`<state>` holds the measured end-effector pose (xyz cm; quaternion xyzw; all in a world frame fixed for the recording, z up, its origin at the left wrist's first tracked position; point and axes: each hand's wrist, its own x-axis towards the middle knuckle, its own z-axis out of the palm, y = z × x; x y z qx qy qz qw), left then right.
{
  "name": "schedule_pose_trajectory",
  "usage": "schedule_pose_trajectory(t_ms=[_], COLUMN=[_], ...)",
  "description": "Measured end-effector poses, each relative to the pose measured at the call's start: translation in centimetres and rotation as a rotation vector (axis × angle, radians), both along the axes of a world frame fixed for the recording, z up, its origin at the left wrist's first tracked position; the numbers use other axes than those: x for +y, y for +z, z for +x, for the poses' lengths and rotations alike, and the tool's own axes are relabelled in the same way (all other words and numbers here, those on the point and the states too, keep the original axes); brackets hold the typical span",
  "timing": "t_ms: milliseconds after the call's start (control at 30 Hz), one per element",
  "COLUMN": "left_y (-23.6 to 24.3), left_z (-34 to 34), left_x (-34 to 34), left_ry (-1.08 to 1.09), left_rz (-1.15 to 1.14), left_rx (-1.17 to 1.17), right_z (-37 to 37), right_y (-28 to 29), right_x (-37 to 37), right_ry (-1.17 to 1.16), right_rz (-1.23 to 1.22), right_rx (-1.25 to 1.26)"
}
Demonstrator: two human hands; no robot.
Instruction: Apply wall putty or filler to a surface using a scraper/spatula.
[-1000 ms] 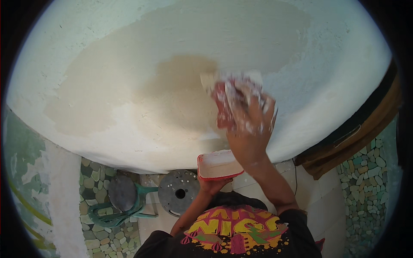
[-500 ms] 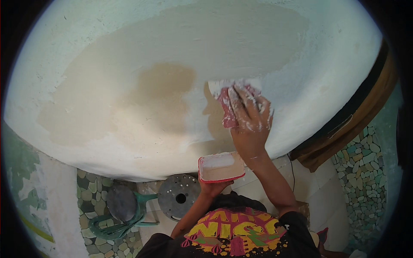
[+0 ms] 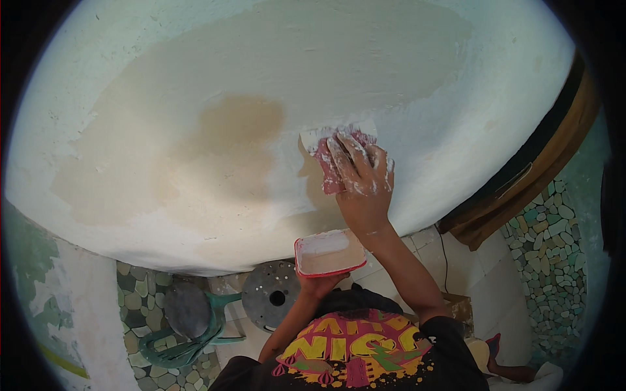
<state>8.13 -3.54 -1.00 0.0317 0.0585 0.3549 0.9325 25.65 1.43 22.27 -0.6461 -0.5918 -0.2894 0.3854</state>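
Observation:
My right hand (image 3: pixel 362 168), its fingers smeared with white paste, is closed around a reddish putty scraper (image 3: pixel 330 177). The pale, paste-covered blade (image 3: pixel 311 139) lies against the wall (image 3: pixel 248 195). The wall has a broad grey-beige coated area, a darker tan patch (image 3: pixel 241 124) and whiter stretches around them. Below and left of the scraper, my left hand (image 3: pixel 319 285) supports a rectangular, red-rimmed tub (image 3: pixel 331 262) from underneath. White paste (image 3: pixel 323 245) lies inside the tub, which is tipped so that its inside shows.
Under the wall at left stand a round grey stool (image 3: pixel 268 306) with holes and a green plastic chair (image 3: pixel 176 345). Brown cloth (image 3: pixel 486 221) hangs at the right edge. A box (image 3: pixel 459 309) and another person's limb (image 3: pixel 512 372) show at lower right. The floor mixes tiles and pebbles.
My right hand and the scraper have moved slightly left and down along the wall. The tub has shifted a little left in the picture, along with a slight shift of the whole view.

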Motion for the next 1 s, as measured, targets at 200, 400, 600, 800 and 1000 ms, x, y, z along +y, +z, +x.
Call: schedule_pose_trajectory(t_ms=[200,400,600,800,1000], left_y=[-0.2,-0.3,-0.9,-1.7,-2.4], left_z=[-0.5,-1.1,-1.4,-1.3,-0.3], left_x=[0.0,-0.1,0.2,-0.5,-0.5], left_ry=[-0.022,0.001,-0.048,-0.074,-0.063], left_rz=[0.029,-0.057,-0.056,0.033,0.049], left_rx=[-0.05,-0.023,0.012,0.051,0.039], right_z=[0.7,1.0,0.9,8.1,9.7], right_y=[6.5,1.5,-2.4,3.8,-0.1], right_x=[0.0,3.0,-0.4,0.3,0.7], right_ry=[0.078,-0.022,0.04,-0.085,-0.077], right_rz=[0.176,0.169,0.017,0.289,0.176], right_rx=[0.043,-0.059,0.032,-0.068,-0.07])
